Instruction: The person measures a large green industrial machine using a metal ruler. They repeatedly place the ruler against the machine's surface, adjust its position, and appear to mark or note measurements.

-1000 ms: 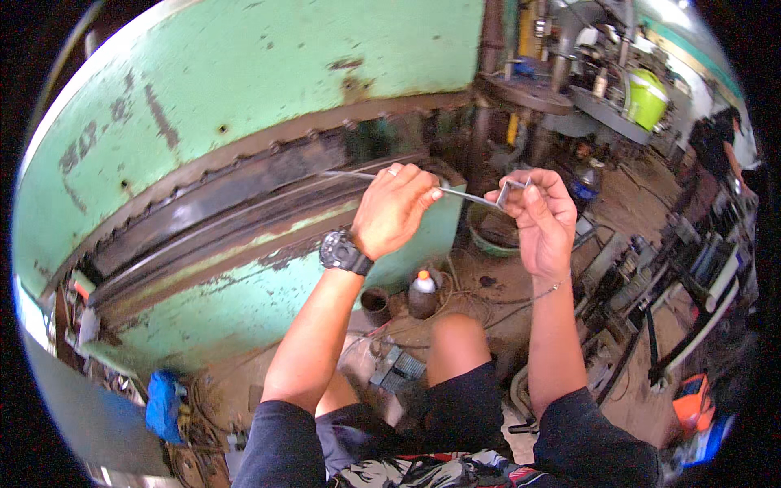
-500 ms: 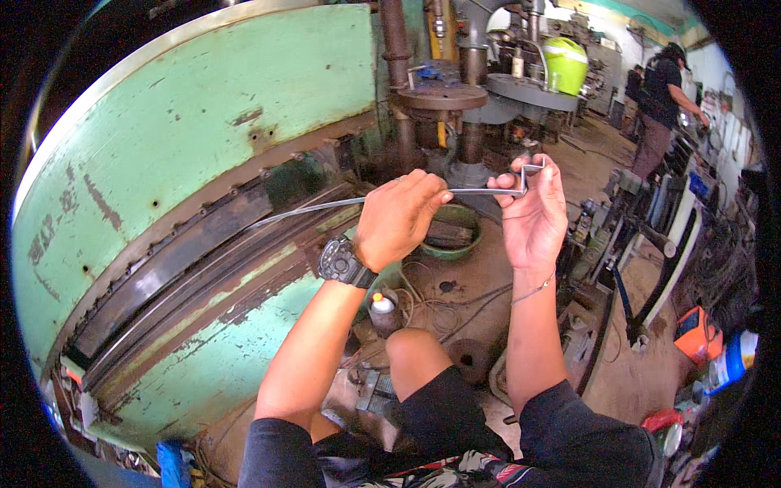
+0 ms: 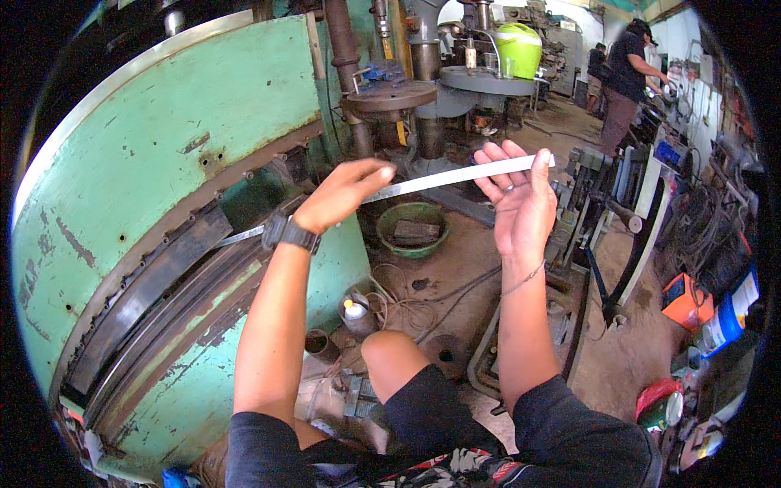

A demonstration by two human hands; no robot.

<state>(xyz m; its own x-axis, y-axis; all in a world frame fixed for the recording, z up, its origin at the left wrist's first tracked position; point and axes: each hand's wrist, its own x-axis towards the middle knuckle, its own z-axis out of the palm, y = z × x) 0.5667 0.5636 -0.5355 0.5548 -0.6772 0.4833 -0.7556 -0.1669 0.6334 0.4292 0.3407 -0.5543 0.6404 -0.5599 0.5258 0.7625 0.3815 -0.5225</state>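
Metal strip (image 3: pixel 435 180), now turned broad face into view, apparently for repositioning, finger-pinched in right hand (image 3: pixel 519 205), passing under left hand (image 3: pixel 338 195), finger closure there unclear.

strip (image 3: pixel 431 182): silvery white | machine panel (image 3: pixel 163 146): pale green, brown scuffs | container (image 3: pixel 518 54): lime | wristwatch (image 3: pixel 290 234): black

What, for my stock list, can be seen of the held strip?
The strip is long, narrow and pale, apparently metal. It slopes up rightward, its curve perhaps from the lens. The right hand pinches it near its upper end; the left hand covers its middle. Its lower end lies by the green machine; contact is unclear.
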